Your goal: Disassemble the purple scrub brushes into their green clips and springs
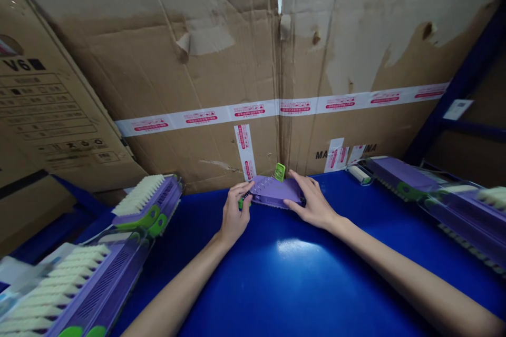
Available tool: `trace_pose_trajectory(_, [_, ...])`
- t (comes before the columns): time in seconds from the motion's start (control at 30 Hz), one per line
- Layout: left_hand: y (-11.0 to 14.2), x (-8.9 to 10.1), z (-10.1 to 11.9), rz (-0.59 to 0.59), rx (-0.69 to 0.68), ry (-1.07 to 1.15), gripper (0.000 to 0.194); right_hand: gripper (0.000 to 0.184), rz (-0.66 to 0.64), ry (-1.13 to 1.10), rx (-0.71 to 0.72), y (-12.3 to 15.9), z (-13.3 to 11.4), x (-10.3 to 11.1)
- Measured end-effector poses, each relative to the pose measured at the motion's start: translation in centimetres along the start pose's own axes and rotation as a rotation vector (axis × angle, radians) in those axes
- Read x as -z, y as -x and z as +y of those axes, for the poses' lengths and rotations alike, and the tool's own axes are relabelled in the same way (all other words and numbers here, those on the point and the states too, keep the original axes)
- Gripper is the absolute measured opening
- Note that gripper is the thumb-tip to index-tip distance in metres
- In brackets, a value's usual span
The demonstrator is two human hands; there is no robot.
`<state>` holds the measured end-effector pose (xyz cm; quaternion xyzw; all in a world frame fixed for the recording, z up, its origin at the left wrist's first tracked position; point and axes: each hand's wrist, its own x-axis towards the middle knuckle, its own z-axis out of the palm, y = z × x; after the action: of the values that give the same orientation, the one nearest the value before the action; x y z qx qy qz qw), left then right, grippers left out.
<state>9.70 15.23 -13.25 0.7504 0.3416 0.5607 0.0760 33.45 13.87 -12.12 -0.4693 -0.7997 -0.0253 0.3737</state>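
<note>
Purple brush (pixel 279 194) between the hands, mid-work by my read; green tag (pixel 280 171) stands at its upper edge; left-side brushes (pixel 160 197) and right-side brushes (pixel 399 172), outboard of the grip, look finished, this one doesn't; long axis runs hand to hand, front end can't tell; right hand (pixel 315 206) clamps its right end; left hand (pixel 234 215) touches the other, clamping unclear.

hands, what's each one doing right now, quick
Left hand: closed on the left end of the purple brush.
Right hand: holding its right end between thumb and fingers.
</note>
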Motion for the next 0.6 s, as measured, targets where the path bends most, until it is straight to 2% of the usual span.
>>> trace_pose_trajectory(0.13, [-0.1,0.2,-0.1,0.007,0.001,-0.050,0.011,0.074,0.037,-0.245,-0.126,-1.1,-0.7,0.2])
trace_pose_trajectory(0.27, [-0.3,0.3,-0.4,0.003,0.041,-0.075,0.016,0.055,0.039,-0.528,-0.204,-2.1,-1.6,0.4])
trace_pose_trajectory(0.37, [-0.4,0.2,-0.6,0.002,0.078,-0.080,0.021,0.047,0.069,-0.598,-0.254,-2.5,-1.7,0.3])
trace_pose_trajectory(0.47, [-0.4,0.0,-0.7,-0.028,0.085,-0.086,0.019,0.046,0.089,-0.634,-0.299,-2.6,-1.6,0.1])
trace_pose_trajectory(0.6, [-0.5,-0.3,-0.4,-0.068,-0.020,-0.182,0.032,0.047,0.104,-0.648,-0.331,-2.6,-1.3,0.0])
